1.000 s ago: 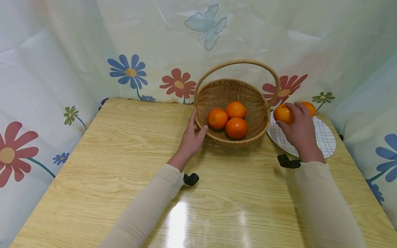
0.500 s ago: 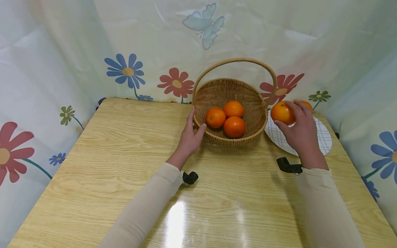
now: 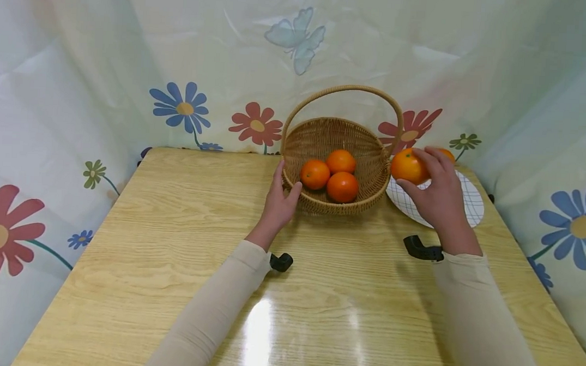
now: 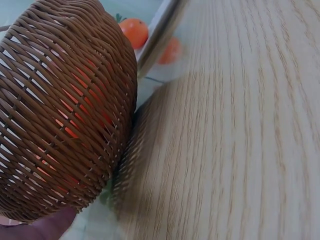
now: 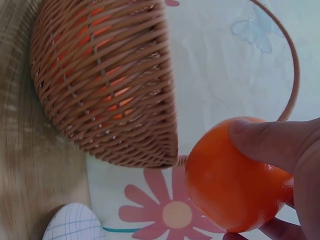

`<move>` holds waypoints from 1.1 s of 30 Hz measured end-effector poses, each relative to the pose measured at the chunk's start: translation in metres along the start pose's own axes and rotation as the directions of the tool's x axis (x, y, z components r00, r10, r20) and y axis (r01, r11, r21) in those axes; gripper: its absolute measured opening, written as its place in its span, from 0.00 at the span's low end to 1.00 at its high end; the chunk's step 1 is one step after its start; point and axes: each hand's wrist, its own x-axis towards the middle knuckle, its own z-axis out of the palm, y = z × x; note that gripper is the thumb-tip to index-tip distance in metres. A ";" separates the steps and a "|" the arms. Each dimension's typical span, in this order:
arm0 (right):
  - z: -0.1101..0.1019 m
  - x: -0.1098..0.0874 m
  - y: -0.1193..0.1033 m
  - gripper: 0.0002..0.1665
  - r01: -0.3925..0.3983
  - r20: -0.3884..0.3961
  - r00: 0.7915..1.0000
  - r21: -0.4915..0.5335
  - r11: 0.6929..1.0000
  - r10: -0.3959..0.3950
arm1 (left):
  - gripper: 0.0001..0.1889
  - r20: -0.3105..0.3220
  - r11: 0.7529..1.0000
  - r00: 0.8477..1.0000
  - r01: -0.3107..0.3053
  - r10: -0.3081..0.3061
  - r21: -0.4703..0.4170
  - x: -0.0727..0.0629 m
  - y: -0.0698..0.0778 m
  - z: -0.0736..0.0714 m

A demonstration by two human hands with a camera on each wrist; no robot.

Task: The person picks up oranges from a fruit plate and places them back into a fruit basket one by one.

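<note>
Right hand (image 3: 442, 197): pinches one orange (image 3: 408, 167). Beneath this hand: one white plate (image 3: 470, 203), grid-lined. Beyond same hand: another orange (image 3: 447, 154), partly hidden. Left hand (image 3: 279, 208): holds one wicker basket (image 3: 320, 132); right of that hand, three oranges (image 3: 342, 187) lie inside.

The table (image 3: 317, 293) gleams, pale wood grain shining at its near side; over toward the far edge stands a wicker basket (image 3: 332, 131), and just to its right, a white checked plate (image 3: 470, 204).
</note>
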 end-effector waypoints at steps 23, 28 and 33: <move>0.011 -0.002 -0.027 0.39 0.114 0.023 0.993 0.088 0.990 -0.116 | 0.37 0.006 0.999 1.000 0.000 0.000 -0.049 -0.001 0.001 -0.001; 0.018 -0.001 -0.032 0.39 0.139 0.038 0.989 0.111 0.984 -0.144 | 0.37 0.006 0.999 1.000 -0.003 0.003 -0.054 -0.001 0.001 0.000; 0.025 -0.001 -0.035 0.39 0.150 0.065 0.985 0.146 0.978 -0.161 | 0.37 0.008 0.999 1.000 -0.002 0.002 -0.052 -0.001 0.001 -0.001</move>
